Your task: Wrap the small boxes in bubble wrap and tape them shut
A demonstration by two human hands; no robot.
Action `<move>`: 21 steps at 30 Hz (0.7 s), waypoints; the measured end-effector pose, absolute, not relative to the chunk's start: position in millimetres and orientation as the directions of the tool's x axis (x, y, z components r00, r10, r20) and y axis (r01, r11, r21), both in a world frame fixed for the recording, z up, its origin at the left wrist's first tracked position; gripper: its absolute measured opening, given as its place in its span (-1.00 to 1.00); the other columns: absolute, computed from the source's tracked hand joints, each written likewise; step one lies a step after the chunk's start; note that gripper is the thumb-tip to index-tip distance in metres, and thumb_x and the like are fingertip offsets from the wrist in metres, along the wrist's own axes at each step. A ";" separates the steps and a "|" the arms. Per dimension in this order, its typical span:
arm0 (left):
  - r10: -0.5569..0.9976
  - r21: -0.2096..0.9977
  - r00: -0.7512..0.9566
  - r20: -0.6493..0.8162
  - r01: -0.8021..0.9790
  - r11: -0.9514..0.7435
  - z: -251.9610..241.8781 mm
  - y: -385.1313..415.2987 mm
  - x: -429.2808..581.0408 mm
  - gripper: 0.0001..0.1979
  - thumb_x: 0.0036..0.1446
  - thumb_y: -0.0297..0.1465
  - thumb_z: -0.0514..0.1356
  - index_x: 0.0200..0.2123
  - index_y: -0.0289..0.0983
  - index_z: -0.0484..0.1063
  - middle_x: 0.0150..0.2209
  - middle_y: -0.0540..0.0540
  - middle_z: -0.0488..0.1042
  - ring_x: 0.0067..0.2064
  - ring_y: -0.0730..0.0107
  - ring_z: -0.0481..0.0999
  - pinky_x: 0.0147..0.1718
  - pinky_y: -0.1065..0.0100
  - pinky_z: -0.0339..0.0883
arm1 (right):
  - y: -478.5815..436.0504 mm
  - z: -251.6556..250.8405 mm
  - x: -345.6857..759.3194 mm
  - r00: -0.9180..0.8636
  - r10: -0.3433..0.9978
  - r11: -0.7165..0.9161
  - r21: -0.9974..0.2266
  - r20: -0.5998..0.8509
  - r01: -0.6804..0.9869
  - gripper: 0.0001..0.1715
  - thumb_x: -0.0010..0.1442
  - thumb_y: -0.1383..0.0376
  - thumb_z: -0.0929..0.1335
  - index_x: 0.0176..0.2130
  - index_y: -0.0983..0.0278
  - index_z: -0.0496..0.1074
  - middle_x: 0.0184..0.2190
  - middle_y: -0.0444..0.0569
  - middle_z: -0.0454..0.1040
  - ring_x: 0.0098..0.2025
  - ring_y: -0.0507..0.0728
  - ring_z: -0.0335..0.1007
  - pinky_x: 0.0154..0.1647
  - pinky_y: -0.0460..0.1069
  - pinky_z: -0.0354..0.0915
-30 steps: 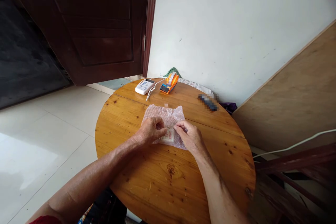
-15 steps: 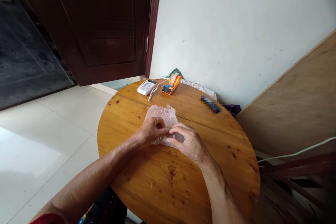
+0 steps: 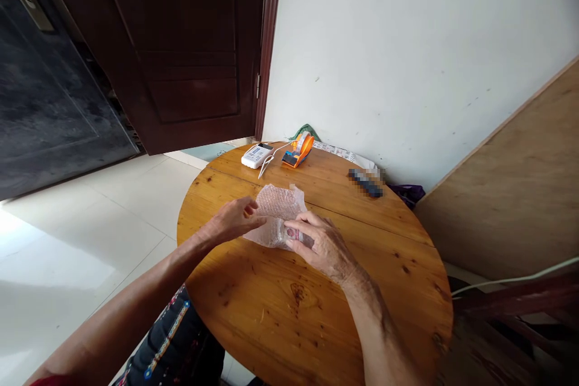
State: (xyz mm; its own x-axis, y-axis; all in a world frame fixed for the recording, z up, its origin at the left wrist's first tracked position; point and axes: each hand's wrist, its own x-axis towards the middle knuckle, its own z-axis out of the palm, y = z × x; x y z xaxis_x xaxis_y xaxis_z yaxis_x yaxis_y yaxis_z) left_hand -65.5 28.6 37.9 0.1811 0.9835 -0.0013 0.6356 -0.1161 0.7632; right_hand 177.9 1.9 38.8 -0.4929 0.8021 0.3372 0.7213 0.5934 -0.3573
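A sheet of bubble wrap (image 3: 277, 198) lies on the round wooden table, a paler flap of it spread toward the left. On its right part rests a small whitish item with reddish print (image 3: 293, 233), partly hidden by fingers; its kind I cannot make out. My right hand (image 3: 323, 241) grips that item between thumb and fingers from the right. My left hand (image 3: 233, 218) is open over the wrap's left edge, thumb and fingers apart, holding nothing.
Behind the wrap, a white device with a cable (image 3: 257, 155) and an orange tape dispenser (image 3: 298, 149) stand on the wooden table (image 3: 253, 313). A dark, blurred-out object (image 3: 365, 182) lies at the right. A white wall and a brown door (image 3: 190, 42) rise beyond.
My left hand has moved left, away from my right hand, and its fingers have opened. The printed item between my right fingers now shows. The view has shifted slightly.
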 end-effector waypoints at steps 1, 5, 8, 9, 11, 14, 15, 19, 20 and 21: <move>0.989 0.742 0.143 -0.033 0.666 -0.072 37.5 23.8 -73.0 -0.52 -0.02 -0.08 0.27 -0.12 -0.31 0.48 -0.28 -0.11 0.54 -0.33 0.31 0.48 -0.39 0.37 0.27 | 0.5 40.5 177.1 -0.505 0.798 0.598 -0.331 0.329 0.730 -0.66 0.19 0.25 0.39 -0.02 0.13 0.53 -0.12 -0.01 0.49 -0.15 0.15 0.43 -0.07 0.08 0.25; 0.994 0.658 0.034 -0.103 0.752 0.042 35.1 7.9 -80.9 -0.48 0.02 -0.10 0.23 -0.04 -0.34 0.47 -0.32 -0.13 0.57 -0.30 0.22 0.52 -0.36 0.35 0.24 | -6.8 49.4 170.1 -0.540 0.792 0.601 -0.208 0.286 0.771 -0.62 0.24 0.32 0.33 0.05 0.12 0.48 -0.11 0.01 0.46 -0.13 0.17 0.40 -0.06 0.10 0.19; 0.995 0.593 -0.008 -0.100 0.803 0.066 34.3 7.2 -70.4 -0.59 0.02 -0.09 0.22 -0.22 -0.30 0.54 -0.36 -0.14 0.57 -0.31 0.19 0.52 -0.38 0.36 0.19 | -11.8 55.4 162.3 -0.538 0.798 0.582 -0.119 0.271 0.804 -0.62 0.24 0.36 0.30 0.03 0.11 0.48 -0.15 0.01 0.46 -0.16 0.18 0.38 -0.10 0.09 0.14; 0.995 0.578 -0.008 -0.098 0.813 0.064 34.0 8.8 -66.6 -0.64 0.00 -0.10 0.23 -0.32 -0.28 0.54 -0.39 -0.14 0.55 -0.32 0.19 0.51 -0.39 0.36 0.18 | -13.1 56.9 159.8 -0.537 0.800 0.576 -0.092 0.268 0.813 -0.62 0.24 0.36 0.30 0.02 0.10 0.49 -0.16 0.02 0.45 -0.18 0.18 0.38 -0.11 0.09 0.13; 0.995 0.589 0.000 -0.098 0.806 0.058 32.6 13.0 -61.5 -0.76 -0.06 -0.19 0.26 -0.51 -0.26 0.49 -0.50 -0.10 0.49 -0.35 0.22 0.49 -0.40 0.37 0.16 | -14.7 59.6 155.8 -0.541 0.800 0.570 -0.045 0.261 0.821 -0.64 0.24 0.38 0.29 -0.01 0.11 0.51 -0.19 0.03 0.45 -0.20 0.18 0.37 -0.13 0.09 0.11; 0.995 0.668 0.010 -0.102 0.741 0.061 28.2 17.5 -60.8 -0.86 -0.18 -0.39 0.27 -0.65 -0.25 0.36 -0.65 0.02 0.32 -0.45 0.33 0.39 -0.44 0.40 0.12 | -14.9 64.0 152.7 -0.553 0.801 0.567 0.005 0.230 0.823 -0.66 0.24 0.40 0.27 -0.08 0.11 0.52 -0.23 0.02 0.43 -0.20 0.18 0.36 -0.14 0.09 0.09; 0.994 0.696 0.016 -0.104 0.716 0.061 26.6 18.0 -61.6 -0.86 -0.20 -0.42 0.25 -0.66 -0.26 0.33 -0.67 0.05 0.28 -0.48 0.38 0.35 -0.47 0.41 0.10 | -14.6 65.8 152.4 -0.554 0.805 0.565 0.013 0.212 0.825 -0.68 0.24 0.40 0.27 -0.11 0.12 0.53 -0.24 0.01 0.43 -0.20 0.18 0.37 -0.13 0.09 0.09; 0.996 0.800 0.049 -0.075 0.599 0.030 25.6 16.8 -56.1 -0.87 -0.12 -0.41 0.19 -0.62 -0.27 0.29 -0.64 0.10 0.26 -0.55 0.50 0.26 -0.54 0.47 0.06 | -11.8 71.5 152.9 -0.552 0.819 0.563 -0.032 0.155 0.826 -0.73 0.23 0.40 0.29 -0.15 0.15 0.52 -0.23 0.01 0.44 -0.16 0.19 0.39 -0.10 0.08 0.10; 0.997 0.822 0.056 -0.062 0.569 0.019 27.4 16.3 -50.7 -0.86 -0.09 -0.40 0.18 -0.60 -0.27 0.28 -0.63 0.11 0.26 -0.55 0.52 0.26 -0.54 0.48 0.06 | -10.7 72.2 153.2 -0.551 0.821 0.563 -0.053 0.151 0.825 -0.73 0.22 0.40 0.30 -0.14 0.16 0.52 -0.22 0.01 0.46 -0.15 0.18 0.40 -0.09 0.08 0.10; 0.997 0.842 0.059 -0.047 0.539 0.007 29.9 15.7 -43.6 -0.87 -0.07 -0.39 0.16 -0.59 -0.27 0.28 -0.63 0.11 0.26 -0.55 0.52 0.26 -0.54 0.48 0.08 | -9.6 72.4 153.4 -0.546 0.824 0.561 -0.073 0.153 0.825 -0.72 0.20 0.41 0.31 -0.12 0.17 0.51 -0.21 0.01 0.48 -0.13 0.19 0.41 -0.08 0.08 0.10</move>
